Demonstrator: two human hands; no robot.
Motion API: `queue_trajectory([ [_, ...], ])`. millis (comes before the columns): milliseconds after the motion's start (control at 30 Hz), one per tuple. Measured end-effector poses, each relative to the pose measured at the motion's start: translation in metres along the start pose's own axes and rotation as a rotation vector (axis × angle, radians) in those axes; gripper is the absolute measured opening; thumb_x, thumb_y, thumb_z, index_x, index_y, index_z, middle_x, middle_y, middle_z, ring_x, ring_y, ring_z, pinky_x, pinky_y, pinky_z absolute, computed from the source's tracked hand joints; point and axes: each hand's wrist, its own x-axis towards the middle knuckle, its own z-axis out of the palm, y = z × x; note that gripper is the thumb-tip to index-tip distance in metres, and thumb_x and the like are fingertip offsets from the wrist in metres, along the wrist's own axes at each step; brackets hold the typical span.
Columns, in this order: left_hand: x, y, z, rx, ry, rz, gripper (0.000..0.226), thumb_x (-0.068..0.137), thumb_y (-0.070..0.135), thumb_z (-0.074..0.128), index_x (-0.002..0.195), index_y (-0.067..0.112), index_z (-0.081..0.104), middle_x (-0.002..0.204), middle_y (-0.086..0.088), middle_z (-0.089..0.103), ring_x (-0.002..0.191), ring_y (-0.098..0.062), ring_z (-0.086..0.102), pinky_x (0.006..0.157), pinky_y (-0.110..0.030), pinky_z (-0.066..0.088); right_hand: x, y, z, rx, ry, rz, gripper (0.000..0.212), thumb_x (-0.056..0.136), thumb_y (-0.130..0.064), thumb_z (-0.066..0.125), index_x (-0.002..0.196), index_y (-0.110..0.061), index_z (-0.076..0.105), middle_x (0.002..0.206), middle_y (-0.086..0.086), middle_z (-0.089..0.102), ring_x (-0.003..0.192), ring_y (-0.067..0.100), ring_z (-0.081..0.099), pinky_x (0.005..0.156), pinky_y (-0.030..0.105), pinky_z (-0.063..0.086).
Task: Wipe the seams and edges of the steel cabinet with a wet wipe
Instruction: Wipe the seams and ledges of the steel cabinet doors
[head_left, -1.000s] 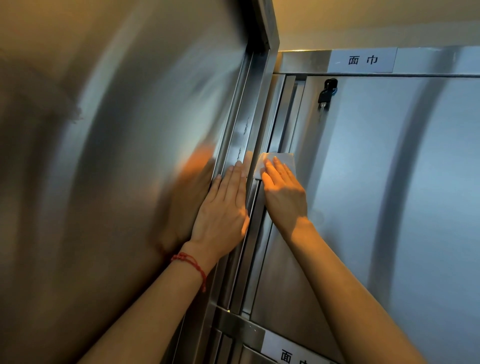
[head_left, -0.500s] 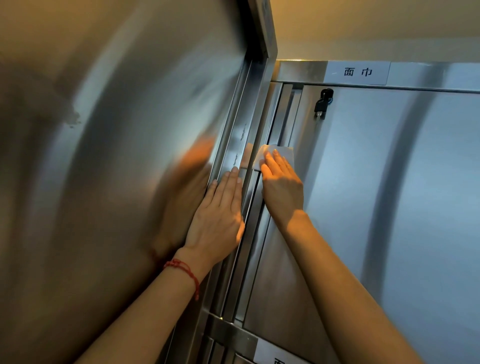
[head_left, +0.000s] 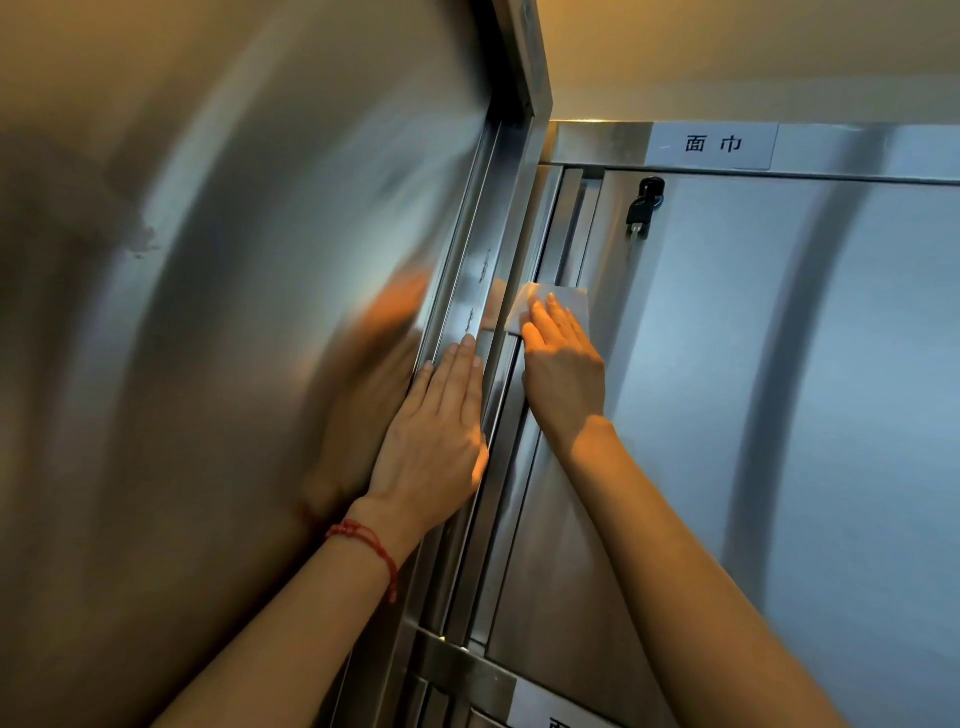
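Note:
The steel cabinet (head_left: 779, 364) fills the view, with an open door (head_left: 234, 364) swung out at the left. My right hand (head_left: 563, 364) presses a white wet wipe (head_left: 563, 297) flat against the vertical seam at the left edge of the cabinet's upper right door. Its fingers are straight and point up. My left hand (head_left: 441, 431), with a red string on the wrist, lies flat on the open door's edge strip, fingers straight. Most of the wipe is under my right fingers.
A key (head_left: 641, 208) hangs in the lock near the top left of the right door. A white label (head_left: 711, 145) with two characters sits on the top rail. A second label (head_left: 561, 714) shows on the lower rail. The ceiling is close above.
My right hand and the wipe have crept a little up the seam. My left hand has stayed lower on the door edge. The view has tilted slightly upward.

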Motion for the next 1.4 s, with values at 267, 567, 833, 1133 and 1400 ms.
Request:
queue_trajectory([
  [267, 0.001, 0.0, 0.001, 0.002, -0.007, 0.006, 0.067, 0.096, 0.034, 0.024, 0.14, -0.003, -0.01, 0.151, -0.023, -0.012, 0.143, -0.031, -0.006, 0.117, -0.041, 0.001, -0.005, 0.0, -0.001, -0.013, 0.002, -0.029, 0.038, 0.06, 0.014, 0.076, 0.097, 0.009, 0.069, 0.107, 0.026, 0.066, 0.1, 0.042, 0.063, 0.081, 0.051, 0.051],
  [567, 0.0, -0.001, 0.002, -0.017, -0.015, 0.005, 0.067, 0.097, 0.033, 0.025, 0.14, -0.002, -0.013, 0.149, -0.022, -0.019, 0.142, -0.032, -0.009, 0.117, -0.041, 0.0, -0.018, -0.006, 0.0, 0.003, -0.026, -0.008, 0.041, 0.059, 0.014, 0.077, 0.099, 0.01, 0.068, 0.106, 0.027, 0.065, 0.099, 0.042, 0.063, 0.079, 0.051, 0.051],
  [833, 0.0, 0.0, 0.0, -0.019, 0.009, 0.001, 0.067, 0.097, 0.033, 0.03, 0.141, -0.003, -0.005, 0.152, -0.022, -0.006, 0.143, -0.031, -0.001, 0.116, -0.04, 0.003, -0.006, -0.006, -0.001, -0.005, -0.051, 0.042, 0.039, 0.063, 0.013, 0.075, 0.102, 0.01, 0.067, 0.109, 0.027, 0.064, 0.103, 0.042, 0.061, 0.084, 0.05, 0.049],
  [1133, 0.001, 0.0, -0.002, -0.028, 0.01, 0.001, 0.068, 0.094, 0.032, 0.037, 0.142, -0.004, 0.005, 0.152, -0.023, 0.003, 0.142, -0.032, 0.009, 0.117, -0.041, 0.013, 0.011, 0.002, -0.003, -0.017, -0.12, 0.055, 0.041, 0.077, 0.013, 0.06, 0.117, 0.009, 0.059, 0.126, 0.027, 0.054, 0.12, 0.041, 0.05, 0.101, 0.045, 0.038],
  [1400, 0.0, 0.001, -0.002, -0.01, -0.008, 0.004, 0.068, 0.096, 0.034, 0.03, 0.14, -0.003, -0.007, 0.152, -0.023, -0.008, 0.143, -0.031, -0.001, 0.117, -0.041, 0.005, 0.003, -0.005, -0.006, -0.032, -0.094, 0.039, 0.04, 0.058, 0.015, 0.076, 0.098, 0.009, 0.069, 0.105, 0.026, 0.066, 0.099, 0.041, 0.064, 0.081, 0.049, 0.051],
])
